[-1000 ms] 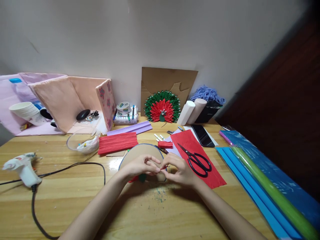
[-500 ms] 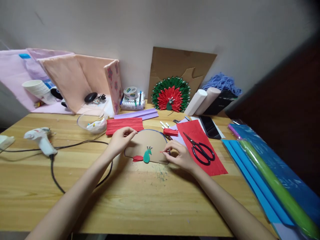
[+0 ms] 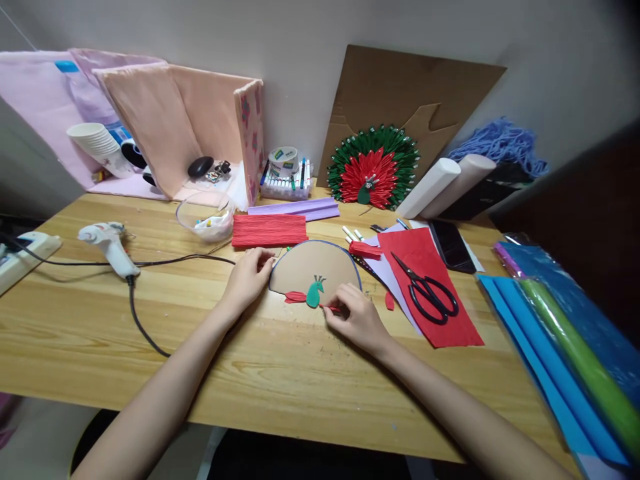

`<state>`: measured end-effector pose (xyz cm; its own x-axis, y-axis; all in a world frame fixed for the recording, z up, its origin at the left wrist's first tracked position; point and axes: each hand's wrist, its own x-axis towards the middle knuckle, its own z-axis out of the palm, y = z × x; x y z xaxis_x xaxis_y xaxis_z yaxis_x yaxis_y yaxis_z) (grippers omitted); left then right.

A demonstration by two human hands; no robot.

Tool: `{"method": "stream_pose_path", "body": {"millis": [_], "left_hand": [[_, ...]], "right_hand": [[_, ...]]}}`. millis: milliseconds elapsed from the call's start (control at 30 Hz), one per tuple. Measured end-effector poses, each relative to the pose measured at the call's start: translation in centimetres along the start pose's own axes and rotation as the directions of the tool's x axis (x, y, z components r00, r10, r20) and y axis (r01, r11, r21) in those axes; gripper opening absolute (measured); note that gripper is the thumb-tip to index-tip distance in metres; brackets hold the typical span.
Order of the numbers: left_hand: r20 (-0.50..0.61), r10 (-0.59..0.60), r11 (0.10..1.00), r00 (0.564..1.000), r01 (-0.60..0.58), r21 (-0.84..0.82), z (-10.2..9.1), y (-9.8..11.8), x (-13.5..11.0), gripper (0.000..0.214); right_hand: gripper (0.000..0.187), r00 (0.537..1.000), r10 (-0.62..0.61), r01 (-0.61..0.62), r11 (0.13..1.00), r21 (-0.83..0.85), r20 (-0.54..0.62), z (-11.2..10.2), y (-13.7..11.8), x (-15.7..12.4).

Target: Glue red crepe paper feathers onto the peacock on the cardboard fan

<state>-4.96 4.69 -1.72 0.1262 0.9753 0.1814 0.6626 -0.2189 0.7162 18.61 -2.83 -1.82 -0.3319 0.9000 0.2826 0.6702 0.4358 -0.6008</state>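
A half-round piece of cardboard with a blue outline lies on the table before me. At its bottom edge sits a green peacock body cutout with a small crest. One red crepe-paper petal sticks out to the left of that cutout. My left hand is closed at the cardboard's left edge, thumb and fingers gripping it. My right hand pinches another red petal low on the cardboard, its tip just right of the green body; the fingers hide part of it.
Black-handled scissors rest on red paper at right, a loose red petal nearby. A glue gun with its cord lies left. Behind are folded red crepe paper, a plastic bowl and a finished peacock.
My right hand has moved from the cardboard's right side down and in beside the green body, carrying the red petal. My left hand stays at the left edge. The view has shifted.
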Motion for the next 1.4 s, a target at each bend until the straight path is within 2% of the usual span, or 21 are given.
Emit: {"method": "stream_pose_path", "body": {"millis": [200, 367, 500, 700, 967, 1233, 1333, 1400], "left_hand": [[0.078, 0.03, 0.999, 0.997, -0.032, 0.017, 0.4, 0.4, -0.5, 0.019], [0.082, 0.036, 0.998, 0.996, -0.04, 0.043, 0.7, 0.4, -0.5, 0.018], [0.084, 0.039, 0.998, 0.996, -0.044, 0.048, 0.7, 0.4, -0.5, 0.018], [0.083, 0.04, 0.997, 0.996, -0.045, 0.062, 0.6, 0.7, -0.7, 0.017], [0.077, 0.049, 0.998, 0.996, -0.052, 0.045, 0.7, 0.6, -0.6, 0.017], [0.096, 0.05, 0.998, 0.994, -0.054, 0.042, 0.7, 0.5, -0.5, 0.018], [0.098, 0.057, 0.997, 0.994, -0.062, 0.045, 0.7, 0.5, -0.5, 0.018], [0.1, 0.058, 0.997, 0.993, -0.063, 0.05, 0.8, 0.4, -0.5, 0.018]], "right_hand": [[0.011, 0.999, -0.043, 0.042, 0.993, -0.108, -0.009, 0.3, 0.0, -0.1], [0.008, 0.992, -0.124, 0.126, 0.964, -0.232, 0.023, 0.4, 0.1, -0.2], [0.009, 0.985, -0.17, 0.172, 0.95, -0.261, 0.031, 0.3, 0.2, -0.1], [0.01, 0.985, -0.17, 0.17, 0.963, -0.211, 0.021, 0.3, 0.2, -0.1], [0.008, 0.994, -0.109, 0.111, 0.983, -0.149, 0.024, 0.4, 0.2, 0.0], [0.009, 0.995, -0.038, 0.035, 0.999, 0.03, 0.096, -1.2, 0.4, 0.1], [0.002, 0.996, -0.003, -0.001, 0.999, 0.047, 0.09, -1.6, 0.6, 0.2], [0.005, 0.997, 0.007, -0.01, 0.999, 0.033, 0.077, -1.6, 0.6, 0.3]]}}
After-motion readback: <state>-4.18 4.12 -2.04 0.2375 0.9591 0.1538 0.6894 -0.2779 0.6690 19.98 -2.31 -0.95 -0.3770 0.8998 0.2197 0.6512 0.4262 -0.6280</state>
